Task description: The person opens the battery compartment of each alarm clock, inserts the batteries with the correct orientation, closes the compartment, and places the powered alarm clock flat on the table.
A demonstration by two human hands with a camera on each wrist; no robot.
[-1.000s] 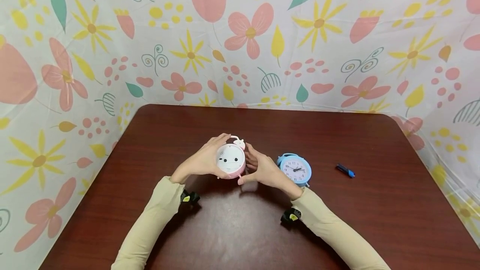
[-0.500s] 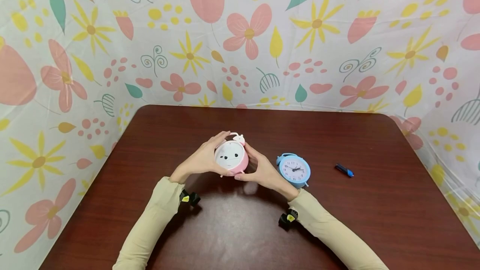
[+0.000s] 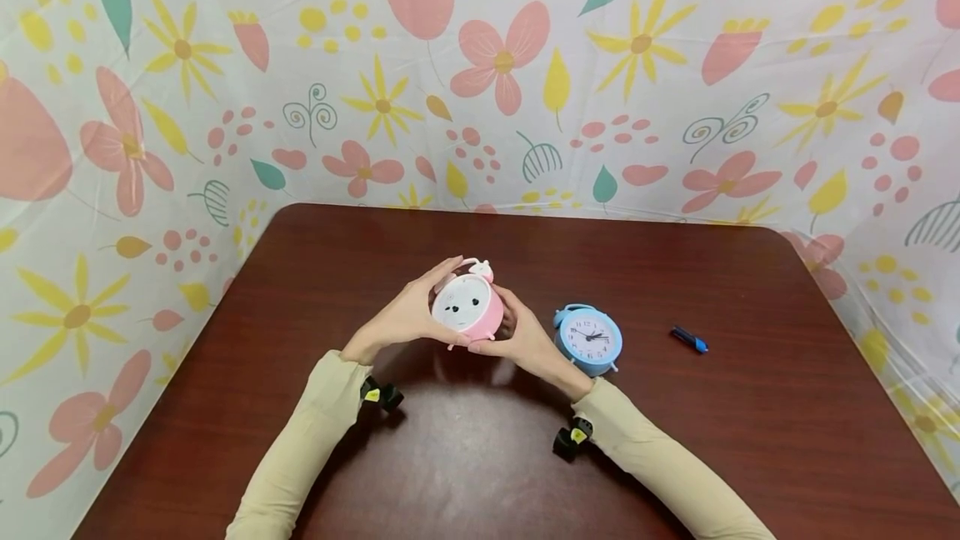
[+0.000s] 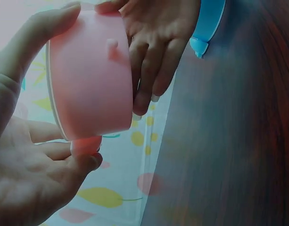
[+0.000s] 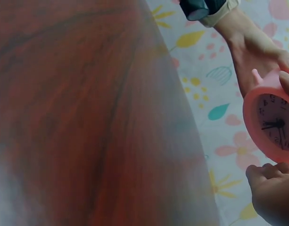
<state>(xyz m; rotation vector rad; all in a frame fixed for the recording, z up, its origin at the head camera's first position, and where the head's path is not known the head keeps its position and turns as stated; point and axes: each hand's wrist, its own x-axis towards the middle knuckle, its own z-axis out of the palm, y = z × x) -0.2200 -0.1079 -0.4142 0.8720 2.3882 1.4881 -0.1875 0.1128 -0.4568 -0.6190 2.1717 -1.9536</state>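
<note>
A pink alarm clock (image 3: 468,307) is held between both hands above the table, its white back with two black knobs toward the head camera. My left hand (image 3: 408,311) grips its left side, thumb low and fingers up by the bell and handle. From the right, my right hand (image 3: 528,342) holds the clock, thumb at the bottom edge, fingers mostly hidden behind it. In the left wrist view the pink casing (image 4: 92,80) and one small foot show. The right wrist view shows the numbered dial (image 5: 271,110), partly cut off by the frame edge.
Just right of my right hand, a light-blue alarm clock (image 3: 591,340) stands on the dark brown table (image 3: 480,457). Farther right lies a small dark-blue pen-like object (image 3: 688,339) with a bright blue end. A flower-patterned curtain (image 3: 502,107) hangs behind the table.
Both hands have lifted the pink clock slightly and turned it, so more of its pink side shows. The right hand has come in closer, its thumb now at the clock's bottom.
</note>
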